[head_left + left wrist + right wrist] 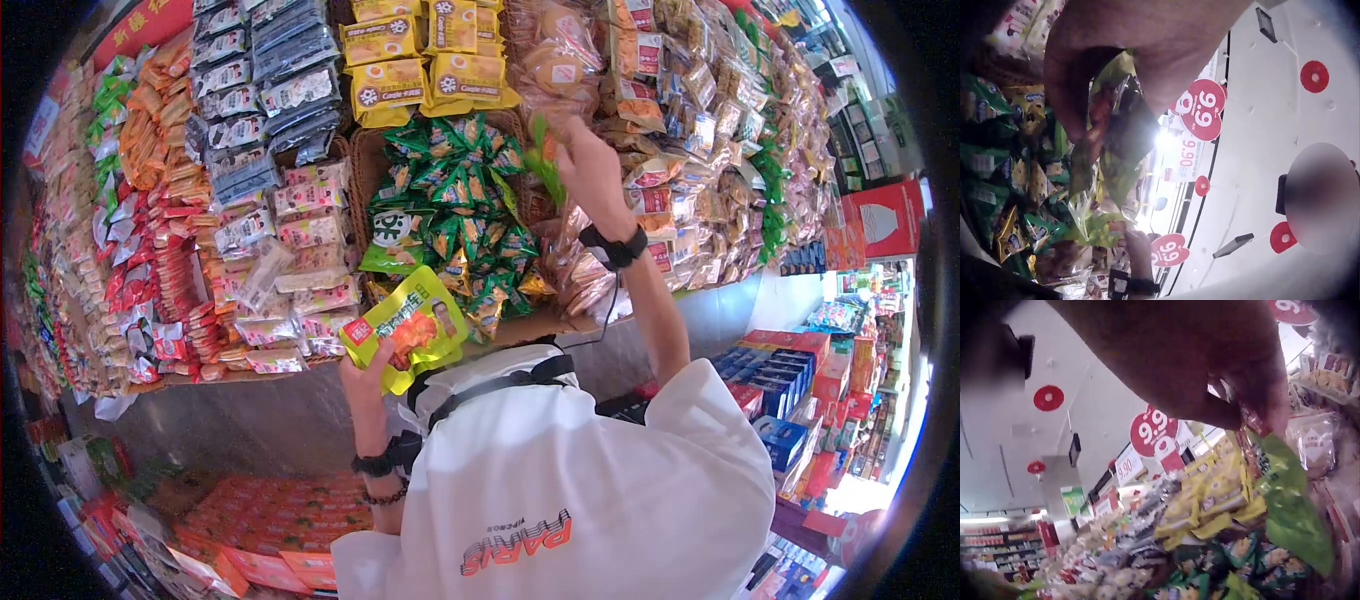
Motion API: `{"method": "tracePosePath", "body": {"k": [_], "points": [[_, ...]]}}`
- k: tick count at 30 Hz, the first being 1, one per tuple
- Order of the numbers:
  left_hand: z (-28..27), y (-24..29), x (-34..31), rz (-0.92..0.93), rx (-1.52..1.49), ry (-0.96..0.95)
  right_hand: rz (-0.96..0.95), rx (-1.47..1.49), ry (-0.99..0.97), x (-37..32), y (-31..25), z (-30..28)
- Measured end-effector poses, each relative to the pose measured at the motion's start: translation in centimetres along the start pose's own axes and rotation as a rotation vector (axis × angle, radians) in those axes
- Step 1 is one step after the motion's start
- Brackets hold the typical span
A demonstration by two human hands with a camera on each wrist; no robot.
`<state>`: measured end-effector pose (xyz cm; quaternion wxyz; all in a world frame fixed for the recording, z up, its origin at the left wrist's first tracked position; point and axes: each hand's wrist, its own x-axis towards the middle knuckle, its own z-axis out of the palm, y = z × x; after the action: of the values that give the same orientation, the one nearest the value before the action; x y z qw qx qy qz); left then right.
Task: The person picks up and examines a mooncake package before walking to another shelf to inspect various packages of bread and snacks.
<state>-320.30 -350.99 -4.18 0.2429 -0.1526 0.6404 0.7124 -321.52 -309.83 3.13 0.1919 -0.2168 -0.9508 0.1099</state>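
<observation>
My left hand (368, 372) grips a yellow-green snack packet (408, 325) by its lower edge, below the shelf front; in the left wrist view the fingers (1072, 81) curl round that packet (1116, 131). My right hand (580, 160) is raised over a wicker basket (362, 170) of green snack packs (455, 210) and pinches a small green packet (545, 160). The right wrist view shows that green packet (1291, 506) hanging from the fingertips (1260, 406).
Sloped shelves hold many snacks: yellow packs (430, 60) above the basket, grey packs (270, 90) and red packs (160, 280) to the left, clear bags (700, 120) to the right. Boxed goods (780, 380) stand at the lower right. Red price signs (1202, 109) hang overhead.
</observation>
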Motion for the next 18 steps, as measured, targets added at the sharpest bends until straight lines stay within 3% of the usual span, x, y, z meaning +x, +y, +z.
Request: {"method": "tracePosePath", "body": {"k": [1, 4, 8, 9, 12, 15, 18], "points": [[0.3, 0.0, 0.2, -0.003, 0.000, -0.016, 0.110, 0.097, -0.003, -0.5, -0.2, -0.9], [1.5, -0.4, 1.1, -0.034, -0.002, -0.020, 0.088, 0.374, 0.219, -2.4, 1.1, -2.6], [3.2, 0.4, 2.6, -0.048, 0.013, -0.167, 0.237, 1.092, 0.039, -6.1, -0.4, -4.8], [3.7, 0.6, 2.8, -0.033, 0.029, -0.183, 0.349, 1.176, 0.004, -7.3, -1.8, -5.0], [5.6, 1.1, 3.4, 0.014, 0.079, -0.260, 0.296, 1.230, -0.191, -10.4, -3.1, -2.0], [5.9, 0.9, 3.8, 0.021, 0.104, -0.296, 0.356, 1.129, -0.248, -12.7, -4.0, 1.7], [5.8, 0.4, 4.1, 0.007, 0.011, -0.291, 0.466, 1.226, -0.469, -13.0, -2.7, 1.8]]}}
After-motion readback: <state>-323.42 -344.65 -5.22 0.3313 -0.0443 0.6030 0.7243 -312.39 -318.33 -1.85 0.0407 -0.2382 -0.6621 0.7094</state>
